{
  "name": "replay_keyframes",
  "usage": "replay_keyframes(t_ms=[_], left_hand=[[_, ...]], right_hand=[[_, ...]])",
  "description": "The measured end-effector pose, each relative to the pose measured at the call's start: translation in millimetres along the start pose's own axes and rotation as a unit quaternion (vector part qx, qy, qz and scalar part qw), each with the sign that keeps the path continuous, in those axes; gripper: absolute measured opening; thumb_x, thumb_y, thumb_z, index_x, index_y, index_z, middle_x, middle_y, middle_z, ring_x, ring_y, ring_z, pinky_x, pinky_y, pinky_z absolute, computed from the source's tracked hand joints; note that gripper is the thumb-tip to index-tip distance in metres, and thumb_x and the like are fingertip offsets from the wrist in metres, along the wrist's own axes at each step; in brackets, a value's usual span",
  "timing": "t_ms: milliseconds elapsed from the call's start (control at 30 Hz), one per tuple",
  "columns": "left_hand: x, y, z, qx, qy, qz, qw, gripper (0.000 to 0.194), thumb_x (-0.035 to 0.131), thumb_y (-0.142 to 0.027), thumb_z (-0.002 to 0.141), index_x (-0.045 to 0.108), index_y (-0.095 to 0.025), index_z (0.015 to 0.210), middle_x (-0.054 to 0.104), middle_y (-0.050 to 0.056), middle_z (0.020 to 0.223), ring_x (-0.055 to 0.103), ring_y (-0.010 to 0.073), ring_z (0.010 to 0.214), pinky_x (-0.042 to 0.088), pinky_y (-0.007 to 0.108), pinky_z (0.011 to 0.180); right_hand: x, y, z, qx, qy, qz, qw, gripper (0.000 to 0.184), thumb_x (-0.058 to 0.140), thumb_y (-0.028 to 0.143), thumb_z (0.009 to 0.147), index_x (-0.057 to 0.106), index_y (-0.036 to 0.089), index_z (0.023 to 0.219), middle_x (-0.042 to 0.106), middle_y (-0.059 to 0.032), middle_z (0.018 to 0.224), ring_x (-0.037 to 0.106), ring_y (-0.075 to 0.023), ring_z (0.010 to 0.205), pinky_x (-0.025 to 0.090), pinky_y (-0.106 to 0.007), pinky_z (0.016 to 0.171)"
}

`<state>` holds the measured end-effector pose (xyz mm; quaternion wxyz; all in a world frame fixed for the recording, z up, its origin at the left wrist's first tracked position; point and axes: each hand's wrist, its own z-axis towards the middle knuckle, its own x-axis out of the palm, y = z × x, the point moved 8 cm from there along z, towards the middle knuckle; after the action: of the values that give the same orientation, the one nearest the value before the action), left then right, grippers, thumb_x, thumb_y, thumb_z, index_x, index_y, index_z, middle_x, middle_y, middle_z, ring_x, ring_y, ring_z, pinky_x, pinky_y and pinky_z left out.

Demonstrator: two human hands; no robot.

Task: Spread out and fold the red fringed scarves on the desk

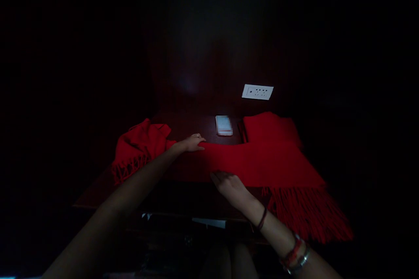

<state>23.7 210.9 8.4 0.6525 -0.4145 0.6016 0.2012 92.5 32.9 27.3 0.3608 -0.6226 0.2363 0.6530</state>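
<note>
A red fringed scarf lies stretched across a dark wooden table, with its tassels hanging over the near right edge. My left hand rests on the scarf's far edge, its fingers stretched out and the thumb apart. At the near edge, my right hand has its fingers bent and closed on the cloth; the fingertips are partly hidden in shadow. Bunched red cloth with a fringe sits to the left, behind my left forearm. Whether it joins the stretched scarf is unclear.
Folded red cloth lies at the back right. A phone-like pale rectangle, its face blurred out, is at the back of the table. A white wall socket is above. Pale items show below the table's front edge. The surroundings are very dark.
</note>
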Motion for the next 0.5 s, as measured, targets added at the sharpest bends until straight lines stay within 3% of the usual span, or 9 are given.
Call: replay_keyframes(t_ms=[67, 200, 400, 500], left_hand=[[-2.6, 4, 4, -0.015, 0.007, -0.037, 0.999, 0.035, 0.055, -0.027, 0.068, 0.057, -0.012, 0.1, 0.057, 0.008, 0.096, 0.051, 0.0183, 0.087, 0.036, 0.022, 0.076], [-4.3, 6, 12, -0.027, 0.015, -0.075, 0.997, 0.016, 0.053, -0.023, 0.067, 0.061, -0.014, 0.077, 0.06, 0.001, 0.073, 0.052, 0.0125, 0.066, 0.037, 0.018, 0.058], [-4.8, 2, 23, -0.035, 0.003, -0.122, 0.992, 0.015, 0.051, -0.016, 0.064, 0.06, -0.014, 0.076, 0.06, 0.0, 0.067, 0.051, 0.0101, 0.061, 0.035, 0.016, 0.053], [-5.2, -1, 25, -0.04, -0.012, -0.123, 0.991, 0.016, 0.05, -0.012, 0.063, 0.061, -0.014, 0.074, 0.061, 0.001, 0.068, 0.051, 0.0108, 0.061, 0.036, 0.017, 0.055]], right_hand=[[-1, 3, 3, -0.004, 0.018, -0.016, 1.0, 0.021, 0.043, 0.006, 0.076, 0.053, 0.011, 0.095, 0.06, -0.0094, 0.084, 0.056, -0.0179, 0.073, 0.046, -0.027, 0.06], [-5, 2, 1, 0.0, 0.016, -0.022, 1.0, 0.025, 0.041, 0.006, 0.077, 0.05, 0.012, 0.099, 0.059, -0.0098, 0.085, 0.056, -0.0176, 0.075, 0.045, -0.027, 0.058], [-2, -3, 5, 0.018, 0.035, -0.042, 0.998, 0.027, 0.042, 0.007, 0.078, 0.049, 0.013, 0.104, 0.059, -0.0104, 0.088, 0.055, -0.0186, 0.078, 0.044, -0.027, 0.059], [1, -6, 11, 0.051, 0.013, -0.039, 0.998, 0.024, 0.043, 0.01, 0.079, 0.051, 0.013, 0.101, 0.059, -0.009, 0.086, 0.054, -0.0183, 0.077, 0.043, -0.028, 0.062]])
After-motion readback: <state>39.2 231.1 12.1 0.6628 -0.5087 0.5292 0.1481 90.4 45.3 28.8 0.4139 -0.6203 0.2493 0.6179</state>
